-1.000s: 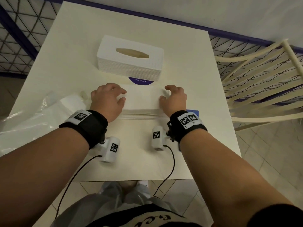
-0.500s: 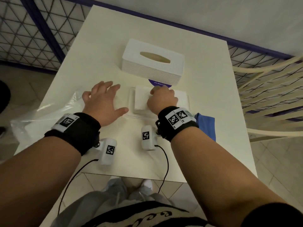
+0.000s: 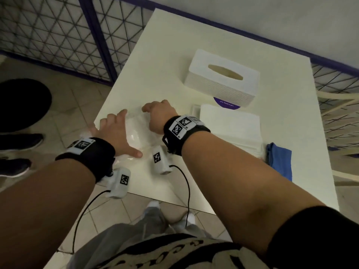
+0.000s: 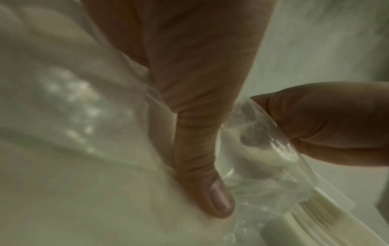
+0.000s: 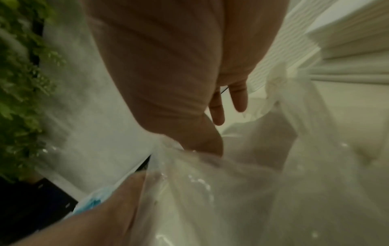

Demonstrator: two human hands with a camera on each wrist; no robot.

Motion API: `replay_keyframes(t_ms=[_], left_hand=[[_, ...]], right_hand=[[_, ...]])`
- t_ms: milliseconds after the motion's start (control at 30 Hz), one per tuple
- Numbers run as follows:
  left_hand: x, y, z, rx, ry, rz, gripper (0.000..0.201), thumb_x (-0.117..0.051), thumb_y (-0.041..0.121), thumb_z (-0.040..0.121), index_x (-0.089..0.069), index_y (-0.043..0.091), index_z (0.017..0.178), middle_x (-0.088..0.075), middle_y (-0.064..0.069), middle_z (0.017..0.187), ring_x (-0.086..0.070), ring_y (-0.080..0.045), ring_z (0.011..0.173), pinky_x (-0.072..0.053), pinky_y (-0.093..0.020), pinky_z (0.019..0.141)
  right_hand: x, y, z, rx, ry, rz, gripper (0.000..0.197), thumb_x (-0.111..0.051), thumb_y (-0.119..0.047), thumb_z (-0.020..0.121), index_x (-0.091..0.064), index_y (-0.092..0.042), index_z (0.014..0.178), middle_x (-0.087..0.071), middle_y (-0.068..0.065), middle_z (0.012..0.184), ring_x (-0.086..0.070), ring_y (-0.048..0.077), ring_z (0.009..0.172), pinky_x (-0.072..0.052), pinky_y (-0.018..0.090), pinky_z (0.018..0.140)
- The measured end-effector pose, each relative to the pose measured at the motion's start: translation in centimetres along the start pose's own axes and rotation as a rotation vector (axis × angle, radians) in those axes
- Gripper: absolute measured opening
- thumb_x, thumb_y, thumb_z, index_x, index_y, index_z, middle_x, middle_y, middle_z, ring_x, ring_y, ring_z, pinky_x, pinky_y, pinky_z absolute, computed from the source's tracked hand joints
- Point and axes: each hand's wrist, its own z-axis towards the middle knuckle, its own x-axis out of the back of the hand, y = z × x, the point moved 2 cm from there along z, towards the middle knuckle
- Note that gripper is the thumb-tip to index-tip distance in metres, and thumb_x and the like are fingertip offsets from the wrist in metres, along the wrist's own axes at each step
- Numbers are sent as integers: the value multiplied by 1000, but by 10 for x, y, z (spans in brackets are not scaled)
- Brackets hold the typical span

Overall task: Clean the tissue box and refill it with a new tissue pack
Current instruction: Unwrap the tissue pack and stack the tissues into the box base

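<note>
The white tissue box (image 3: 221, 80) stands upright at the back of the white table (image 3: 167, 55). A bare stack of white tissues (image 3: 231, 127) lies in front of it, also seen in the left wrist view (image 4: 328, 221). A crumpled clear plastic wrapper (image 3: 138, 131) lies at the table's near left corner. My left hand (image 3: 116, 131) presses on it with spread, straight fingers, the thumb (image 4: 210, 196) flat. My right hand (image 3: 155, 113) has crossed over to the left. It pinches the wrapper (image 5: 231, 191) in curled fingers (image 4: 328, 123).
A folded blue cloth (image 3: 279, 160) lies at the table's near right, beside the tissues. A purple round sticker (image 3: 227, 103) shows under the box. Wire fencing (image 3: 48, 35) and another person's shoes (image 3: 17, 144) are on the left. A cream chair (image 3: 338, 98) stands on the right.
Both hands left the tissue stack and moved left onto the plastic wrapper. The right hand now pinches it. The head view swung left.
</note>
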Motion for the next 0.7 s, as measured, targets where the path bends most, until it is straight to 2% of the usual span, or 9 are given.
replay_keyframes(t_ms=[133,233,333,400,467,500,533,600,700], left_hand=[[-4,-3,-5,-79,67,22,145,-79,72,34,-1,25,147,-31,-7,141,-33,-28,129,-21,-56,107],[-1,0,-9,-155,104,63,140,-79,70,38,-5,24,147,-33,-6,139,-36,-28,128,-21,-53,106],[2,3,-12,-190,122,78,138,-80,68,38,-7,26,146,-36,-6,135,-41,-29,123,-23,-52,106],[4,4,-13,-190,127,71,138,-81,68,36,-7,28,146,-37,-6,132,-45,-29,118,-27,-50,102],[5,3,-14,-196,134,59,140,-80,69,35,-5,30,146,-36,-6,132,-46,-28,116,-28,-48,99],[5,2,-14,-204,138,51,140,-80,69,36,-3,31,147,-35,-6,133,-46,-28,116,-28,-47,99],[5,1,-15,-215,142,40,140,-80,69,36,-2,33,147,-34,-6,134,-46,-27,117,-27,-46,99],[3,0,-17,-233,150,17,141,-80,69,35,-1,35,147,-32,-5,137,-45,-26,118,-25,-45,99],[3,-3,-18,-226,163,0,143,-79,70,34,2,37,147,-31,-3,137,-43,-24,119,-26,-43,96]], right_hand=[[-9,-12,5,28,-66,-271,49,-56,-20,78,-49,-21,126,-53,-2,126,-39,29,121,-39,45,97],[-12,-18,6,-27,-90,-345,64,-66,-26,67,-45,-21,127,-52,1,121,-40,29,120,-37,47,98],[-11,-20,7,-112,-144,-336,55,-70,-27,63,-49,-20,113,-56,1,96,-51,26,106,-32,51,101],[-23,-6,23,-162,-221,-288,55,-73,-38,61,-55,-23,110,-62,-4,96,-57,21,94,-36,51,101],[-37,12,41,-205,-210,-168,69,-79,-47,45,-57,-36,110,-67,-10,97,-65,18,85,-51,41,85],[-36,16,43,-211,-193,-59,66,-80,-44,43,-60,-35,105,-69,-9,90,-68,18,79,-56,37,77],[-28,14,34,-218,-213,13,56,-80,-39,47,-64,-29,100,-70,-6,85,-69,20,75,-58,35,73],[-3,-2,1,-246,-266,144,43,-77,-31,58,-69,-18,98,-72,3,85,-69,24,76,-59,37,75],[6,3,-10,-283,-282,331,40,-78,-26,65,-69,-13,102,-73,7,93,-69,27,82,-57,34,75]])
